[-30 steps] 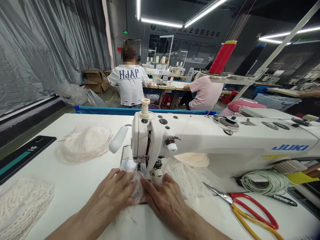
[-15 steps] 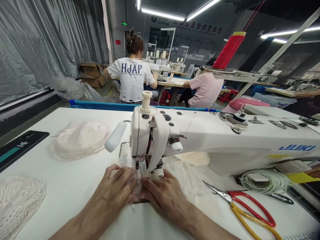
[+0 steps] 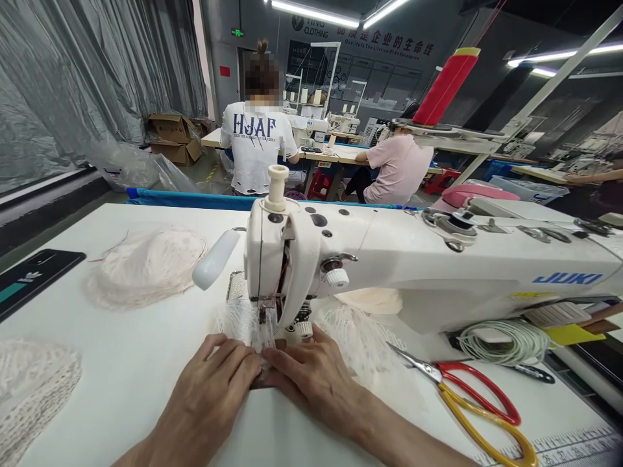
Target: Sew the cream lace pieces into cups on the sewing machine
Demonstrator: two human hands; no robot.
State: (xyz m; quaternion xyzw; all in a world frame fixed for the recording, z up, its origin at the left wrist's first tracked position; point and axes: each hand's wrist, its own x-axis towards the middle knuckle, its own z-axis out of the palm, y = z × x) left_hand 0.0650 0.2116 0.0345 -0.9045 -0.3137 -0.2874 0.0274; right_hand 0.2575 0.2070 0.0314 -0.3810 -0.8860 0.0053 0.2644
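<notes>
A white sewing machine point(image 3: 287, 259) stands in front of me, its needle and presser foot point(image 3: 263, 316) over a strip of white lace fabric point(image 3: 238, 324). Just in front of the foot, my left hand point(image 3: 214, 379) has its fingers curled and pressed on the lace from the left. My right hand point(image 3: 316, 379) pinches the lace edge from the other side, thumb and fingers close to the left fingertips. Most of the fabric under the fingers is hidden. More fringed white lace point(image 3: 360, 334) lies under the machine arm, beyond the right hand.
Scissors point(image 3: 440, 373) with red and yellow handles lie at right, near coiled pale cord point(image 3: 506, 340). At left are lace piles point(image 3: 150, 266), point(image 3: 34, 389) and a dark box point(image 3: 39, 279). A red thread cone point(image 3: 448, 87) stands above. Two people point(image 3: 257, 149), point(image 3: 399, 165) sit beyond.
More lace shows behind and left of the presser foot, and less between my hands. My fingertips are closer together. The whole view has shifted slightly; the person in white has lowered the left arm.
</notes>
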